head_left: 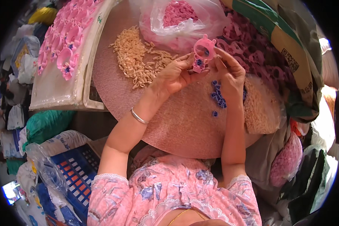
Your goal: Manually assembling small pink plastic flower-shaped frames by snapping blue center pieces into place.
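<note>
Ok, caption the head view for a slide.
Left hand holds a pink ring-shaped plastic part, right hand at its edge, above a table bearing small blue pieces and cream pieces.

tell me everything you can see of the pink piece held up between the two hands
The pink piece looks like plastic: a round, seemingly open ring with ear-like bumps on its rim, and a narrower section with a dark blue insert. It is raised over the round table, ring end farther from the person. The left hand grips the narrow end; the right hand is at the ring's right edge, contact unclear.
</note>
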`<state>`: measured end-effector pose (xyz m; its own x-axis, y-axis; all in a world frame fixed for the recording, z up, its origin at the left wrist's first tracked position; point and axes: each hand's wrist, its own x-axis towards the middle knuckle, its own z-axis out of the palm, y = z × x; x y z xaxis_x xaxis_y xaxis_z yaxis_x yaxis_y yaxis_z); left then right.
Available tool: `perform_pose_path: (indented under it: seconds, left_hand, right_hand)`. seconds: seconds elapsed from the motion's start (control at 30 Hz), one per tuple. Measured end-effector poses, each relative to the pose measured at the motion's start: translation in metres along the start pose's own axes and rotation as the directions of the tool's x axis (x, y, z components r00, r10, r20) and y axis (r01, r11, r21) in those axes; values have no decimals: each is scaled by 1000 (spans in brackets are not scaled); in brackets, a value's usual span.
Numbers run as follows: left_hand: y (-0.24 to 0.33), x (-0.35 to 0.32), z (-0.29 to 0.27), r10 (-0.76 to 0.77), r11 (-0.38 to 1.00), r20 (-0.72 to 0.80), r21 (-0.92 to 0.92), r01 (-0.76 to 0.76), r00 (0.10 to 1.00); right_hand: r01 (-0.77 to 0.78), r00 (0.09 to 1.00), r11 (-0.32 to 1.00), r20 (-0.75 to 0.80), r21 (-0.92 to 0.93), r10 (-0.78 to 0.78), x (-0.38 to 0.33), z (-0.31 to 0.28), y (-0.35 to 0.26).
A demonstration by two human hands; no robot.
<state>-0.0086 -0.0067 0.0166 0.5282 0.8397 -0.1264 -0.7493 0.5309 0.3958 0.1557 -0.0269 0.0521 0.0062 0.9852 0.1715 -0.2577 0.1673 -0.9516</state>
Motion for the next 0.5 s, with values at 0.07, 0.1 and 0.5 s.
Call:
perform_pose_path:
  seconds: [0.07,0.1,0.5]
  left_hand:
    - [-1,0,-2,-2,1000,7,4,2,1000]
    - [-2,0,-2,-1,1000,17,7,1,1000]
    - [-11,1,-3,-22,999,2,29,22,1000]
  right_hand:
    - [64,995,984,-62,-169,-76,-1,2,-2]
    - [116,989,941,-54,-318,-140,-1,2,-3]
    - [468,811,364,228,-805,-539,-2,6,2]
